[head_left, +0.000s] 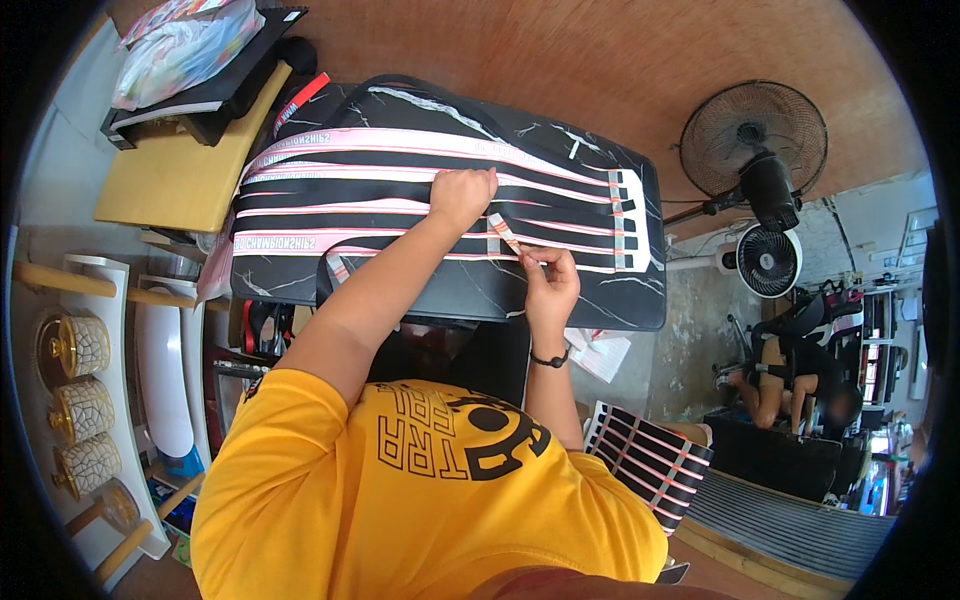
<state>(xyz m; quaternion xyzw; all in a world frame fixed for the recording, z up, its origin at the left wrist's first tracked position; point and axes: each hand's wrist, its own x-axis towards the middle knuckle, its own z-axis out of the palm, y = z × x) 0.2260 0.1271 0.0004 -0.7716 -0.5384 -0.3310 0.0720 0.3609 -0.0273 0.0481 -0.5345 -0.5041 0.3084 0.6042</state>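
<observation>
**Hands at the pink straps on the marble-look table**

A row of long pale pink fabric straps (pixel 400 175) lies side by side across the black marble-patterned tabletop (pixel 600 300), running left to right, with short crosswise pieces near their right ends. The left hand (pixel 462 195) rests on the middle of these straps, fingers curled down and pressing on them, knuckles toward the far edge. Just to its right and slightly nearer, the right hand (pixel 548 280), with a dark band at the wrist, pinches the end of a short pink and white strip (pixel 505 235) between thumb and fingertips; the strip slants up from that hand toward the left hand, its far end just beside the left wrist.

The straps thus lie under the left hand and directly beyond the right.

On the far left, a yellow board (pixel 180 170) sits beside the table under a black tray. A black pedestal fan (pixel 755 150) stands to the far right. A bundle of black and pink strips (pixel 645 455) lies near the person's right elbow.
</observation>
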